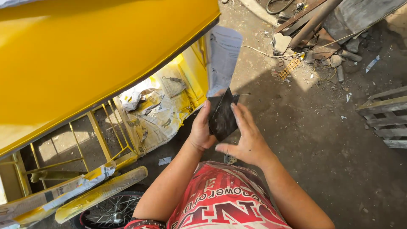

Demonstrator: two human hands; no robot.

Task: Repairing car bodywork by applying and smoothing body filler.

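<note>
A dark, creased sheet of abrasive paper [222, 115] is held up in front of my body. My left hand [200, 130] grips its left edge with the thumb on the front. My right hand [247, 138] lies flat against its right side, fingers stretched upward and thumb pointing left. Both hands hover above the dirt ground, just right of a yellow-painted metal frame [101, 140].
A glossy yellow roof panel [85, 55] fills the upper left. Newspaper masking [161, 110] covers parts of the yellow frame, and a sheet [224, 55] hangs from its corner. A spoked wheel [111, 211] sits below. Scrap metal and rubble [313, 38] lie far right, with a wooden pallet [388, 118].
</note>
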